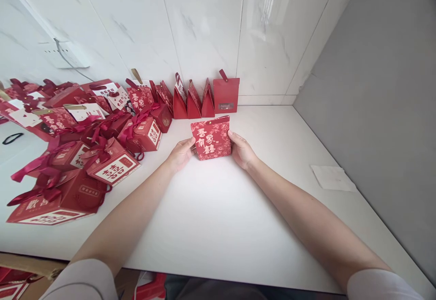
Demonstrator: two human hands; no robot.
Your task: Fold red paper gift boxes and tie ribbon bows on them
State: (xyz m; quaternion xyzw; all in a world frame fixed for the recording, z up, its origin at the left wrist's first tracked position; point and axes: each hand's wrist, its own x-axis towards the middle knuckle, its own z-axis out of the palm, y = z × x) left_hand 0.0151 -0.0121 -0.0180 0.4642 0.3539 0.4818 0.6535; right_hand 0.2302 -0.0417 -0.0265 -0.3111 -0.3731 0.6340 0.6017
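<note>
Red paper, patterned with white characters, makes up the small box (211, 138) that the person pinches between both hands on the white table (218, 209). Left hand (181, 153) closes on its left edge, right hand (241, 150) on its right edge, thumbs in front. Even pressure from both sides should keep the thin walls from buckling. Behind the grip, folded boxes (194, 100) lean on the wall; left of it lies a heap of ribboned boxes (102, 154); a napkin (332, 177) sits well to the right.

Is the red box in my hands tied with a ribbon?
No, the red box held between the left hand and right hand shows only printed characters, no ribbon.
</note>
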